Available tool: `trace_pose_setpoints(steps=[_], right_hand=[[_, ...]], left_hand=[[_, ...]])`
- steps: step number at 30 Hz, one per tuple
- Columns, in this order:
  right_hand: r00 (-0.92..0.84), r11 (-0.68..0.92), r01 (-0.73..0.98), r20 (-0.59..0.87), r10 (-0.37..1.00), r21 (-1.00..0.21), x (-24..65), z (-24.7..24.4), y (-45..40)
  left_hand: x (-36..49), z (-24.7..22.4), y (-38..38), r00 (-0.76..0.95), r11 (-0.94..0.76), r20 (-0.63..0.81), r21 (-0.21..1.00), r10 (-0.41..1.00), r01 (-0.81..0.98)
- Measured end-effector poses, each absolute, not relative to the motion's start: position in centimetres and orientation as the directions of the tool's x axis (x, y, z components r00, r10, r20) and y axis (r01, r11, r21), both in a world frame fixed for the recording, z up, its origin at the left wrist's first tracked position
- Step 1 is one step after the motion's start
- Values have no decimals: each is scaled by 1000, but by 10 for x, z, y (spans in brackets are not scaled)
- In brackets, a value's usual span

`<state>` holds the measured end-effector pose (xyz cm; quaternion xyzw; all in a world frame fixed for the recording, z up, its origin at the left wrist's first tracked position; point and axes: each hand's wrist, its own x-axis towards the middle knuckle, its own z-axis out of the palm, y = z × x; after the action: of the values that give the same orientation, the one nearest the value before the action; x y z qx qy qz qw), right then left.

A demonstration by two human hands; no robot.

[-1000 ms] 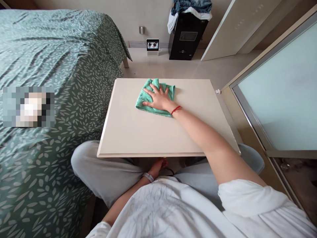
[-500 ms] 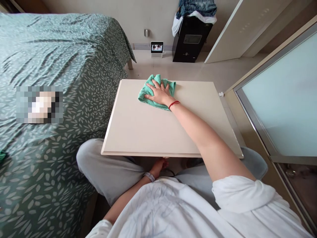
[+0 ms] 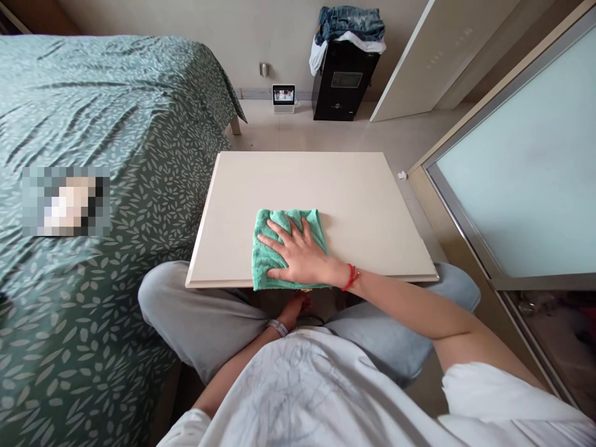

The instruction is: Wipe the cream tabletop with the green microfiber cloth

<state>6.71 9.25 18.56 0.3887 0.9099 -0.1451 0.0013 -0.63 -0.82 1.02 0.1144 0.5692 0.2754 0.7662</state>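
A green cloth (image 3: 288,279) lies spread on the near part of a cream tabletop (image 3: 363,205), its lower edge at the table's front edge. My right hand (image 3: 298,253) presses flat on the cloth with the fingers spread, a red string on its wrist. Below the table's front edge, between my knees, is my left hand (image 3: 297,307), with a pale band on its wrist. Its fingers are partly hidden in shadow by the table edge, so what they do is unclear.
On the left stands a bed with a green leaf-patterned sheet (image 3: 139,155), a blurred item lying on it. Beyond the table are a small screen (image 3: 284,95) and a black cabinet (image 3: 347,81) topped by folded jeans (image 3: 351,23). A frosted sliding door (image 3: 521,161) is on the right.
My right hand and the cloth have come from the far edge of the tabletop to its near edge, and the cloth lies flatter. My left hand has stayed below the table. The view has shifted slightly.
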Motion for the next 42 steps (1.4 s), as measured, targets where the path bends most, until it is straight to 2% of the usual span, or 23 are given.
trace_pose_setpoints(steps=[4, 8, 18, 25, 33, 42], right_hand=[[-730, 689, 677, -112, 675, -260, 68, 187, 93], [-711, 669, 696, -118, 694, -259, 56, 187, 130], [-509, 462, 830, -88, 856, -312, 8, 190, 285], [-420, 384, 878, -75, 904, -286, -10, 185, 339], [-478, 444, 847, -55, 876, -291, -1, 184, 311], [-627, 590, 767, -99, 773, -253, 23, 186, 178]], left_hand=[[-6, 7, -9, 215, 819, -801, 494, 559, -290], [-5, 6, -9, 215, 825, -806, 487, 551, -287], [-6, 8, -7, 190, 844, -834, 463, 519, -272], [-5, 12, -7, 174, 845, -838, 469, 518, -258], [-4, 8, -7, 182, 835, -826, 479, 533, -270], [-6, 9, -8, 205, 826, -807, 503, 554, -254]])
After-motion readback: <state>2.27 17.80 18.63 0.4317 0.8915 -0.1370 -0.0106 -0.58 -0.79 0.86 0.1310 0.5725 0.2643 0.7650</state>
